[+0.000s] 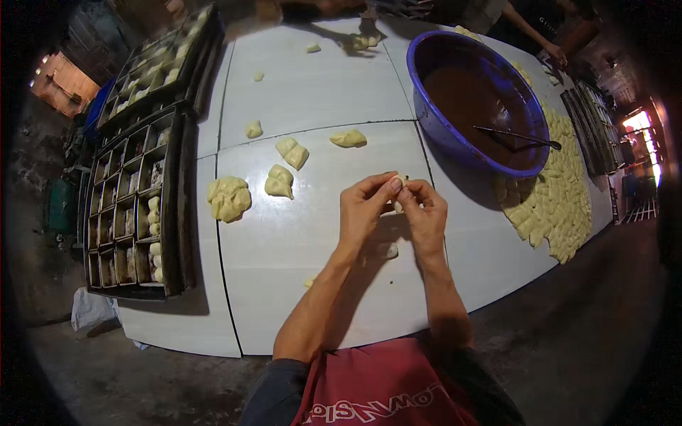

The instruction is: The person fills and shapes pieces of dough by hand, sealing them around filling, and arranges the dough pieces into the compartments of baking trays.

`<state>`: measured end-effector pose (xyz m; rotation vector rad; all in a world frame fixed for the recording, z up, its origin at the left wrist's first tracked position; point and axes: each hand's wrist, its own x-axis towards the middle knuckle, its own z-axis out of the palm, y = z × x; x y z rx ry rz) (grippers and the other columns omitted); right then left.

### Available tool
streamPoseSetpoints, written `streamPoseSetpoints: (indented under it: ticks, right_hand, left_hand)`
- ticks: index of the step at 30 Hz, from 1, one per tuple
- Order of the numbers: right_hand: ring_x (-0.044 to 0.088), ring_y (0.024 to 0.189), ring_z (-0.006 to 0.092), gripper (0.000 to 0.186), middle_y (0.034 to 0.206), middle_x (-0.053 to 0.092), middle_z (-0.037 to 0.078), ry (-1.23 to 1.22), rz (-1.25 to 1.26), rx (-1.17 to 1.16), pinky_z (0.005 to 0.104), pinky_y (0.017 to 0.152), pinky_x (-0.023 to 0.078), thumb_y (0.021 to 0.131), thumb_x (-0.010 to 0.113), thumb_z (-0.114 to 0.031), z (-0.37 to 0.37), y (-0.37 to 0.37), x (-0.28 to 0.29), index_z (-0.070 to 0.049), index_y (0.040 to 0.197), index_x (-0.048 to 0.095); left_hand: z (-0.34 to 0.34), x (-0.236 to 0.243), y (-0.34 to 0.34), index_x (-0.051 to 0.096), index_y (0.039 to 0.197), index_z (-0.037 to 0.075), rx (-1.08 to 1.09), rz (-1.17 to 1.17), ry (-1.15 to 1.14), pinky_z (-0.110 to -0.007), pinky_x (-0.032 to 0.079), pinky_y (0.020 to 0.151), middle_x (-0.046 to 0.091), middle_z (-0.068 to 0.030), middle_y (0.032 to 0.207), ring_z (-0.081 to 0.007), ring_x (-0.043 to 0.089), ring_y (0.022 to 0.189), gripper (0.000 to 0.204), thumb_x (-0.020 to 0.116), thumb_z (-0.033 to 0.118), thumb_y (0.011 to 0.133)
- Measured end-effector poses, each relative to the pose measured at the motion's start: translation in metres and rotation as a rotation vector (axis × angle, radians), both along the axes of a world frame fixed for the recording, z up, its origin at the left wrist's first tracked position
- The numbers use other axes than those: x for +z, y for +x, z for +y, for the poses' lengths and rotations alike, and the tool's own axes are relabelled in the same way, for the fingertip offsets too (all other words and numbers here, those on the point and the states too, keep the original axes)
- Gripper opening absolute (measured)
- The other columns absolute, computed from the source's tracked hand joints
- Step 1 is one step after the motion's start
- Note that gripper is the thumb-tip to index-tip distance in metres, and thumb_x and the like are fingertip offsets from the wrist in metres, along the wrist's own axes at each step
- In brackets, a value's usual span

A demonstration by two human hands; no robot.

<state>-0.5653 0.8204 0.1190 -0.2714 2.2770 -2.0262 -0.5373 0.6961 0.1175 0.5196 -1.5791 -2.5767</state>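
Observation:
Both of my hands meet above the white table, fingers pinched together. My left hand (368, 207) and my right hand (426, 213) hold one small piece of pale dough (402, 179) between their fingertips; the fingers cover most of it. Just below them, a small dough piece (389, 250) rests on the table, partly behind my right hand. To the left lie a large dough lump (229, 199) and cut pieces, among them a folded one (279, 182), a squarish one (292, 153) and a longer flat one (348, 138).
A blue basin (425, 106) of brown paste stands at right with a spoon (522, 135) in it. Many cut dough pieces (554, 192) cover the table beyond. Sectioned baking pans (135, 206), some holding dough, line the left edge. A person's hand (556, 53) shows at the far right.

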Motion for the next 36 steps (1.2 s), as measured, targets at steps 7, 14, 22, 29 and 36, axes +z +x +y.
streamPoseSetpoints:
  ticks: [7, 14, 22, 29, 36]
  right_hand:
    - [0.062, 0.076, 0.0064, 0.02, 0.085, 0.067, 0.001, -0.293, -0.286, 0.158, 0.0204, 0.068, 0.048, 0.096, 0.066, -0.021, 0.022, -0.002, 0.003, -0.001, 0.095, 0.068]
    - [0.057, 0.084, 0.0052, 0.034, 0.089, 0.064, -0.002, -0.121, -0.275, 0.306, 0.0206, 0.069, 0.043, 0.094, 0.068, -0.019, 0.034, 0.002, 0.005, -0.001, 0.124, 0.066]
    - [0.056, 0.105, 0.0142, 0.025, 0.115, 0.058, 0.006, -0.295, 0.06, 0.301, 0.0275, 0.092, 0.047, 0.087, 0.074, -0.007, 0.031, 0.003, -0.014, -0.004, 0.111, 0.069]
    - [0.056, 0.097, 0.0116, 0.014, 0.109, 0.058, 0.004, -0.517, -0.019, 0.099, 0.0273, 0.085, 0.048, 0.089, 0.072, -0.007, 0.005, 0.018, -0.007, -0.003, 0.098, 0.062]
    - [0.058, 0.08, 0.0106, 0.02, 0.098, 0.068, 0.007, 0.031, 0.073, 0.07, 0.0243, 0.071, 0.047, 0.089, 0.074, -0.014, 0.023, 0.014, -0.023, 0.001, 0.102, 0.067]
  left_hand:
    - [-0.015, 0.017, 0.003, 0.069, 0.113, 0.001, -0.213, -0.097, -0.05, -0.028, 0.055, 0.072, 0.071, -0.0082, 0.098, -0.0151, 0.067, 0.088, 0.036, 0.072, 0.029, 0.091]
    - [-0.023, 0.014, 0.007, 0.069, 0.114, 0.0, -0.217, -0.083, 0.024, -0.028, 0.056, 0.071, 0.071, -0.0097, 0.098, -0.0161, 0.068, 0.084, 0.037, 0.073, 0.028, 0.09]
    - [-0.013, 0.03, 0.025, 0.07, 0.113, -0.002, -0.173, 0.039, -0.124, -0.025, 0.054, 0.066, 0.071, -0.0079, 0.09, -0.0129, 0.067, 0.079, 0.034, 0.076, 0.019, 0.087]
    - [-0.011, 0.026, 0.034, 0.07, 0.112, -0.004, -0.179, -0.02, -0.192, -0.025, 0.055, 0.07, 0.071, -0.0064, 0.09, -0.0087, 0.064, 0.078, 0.026, 0.068, 0.013, 0.093]
    - [-0.009, 0.01, 0.036, 0.069, 0.113, -0.003, -0.173, -0.03, -0.136, -0.024, 0.053, 0.069, 0.071, -0.0071, 0.091, -0.0108, 0.065, 0.079, 0.03, 0.071, 0.019, 0.092]
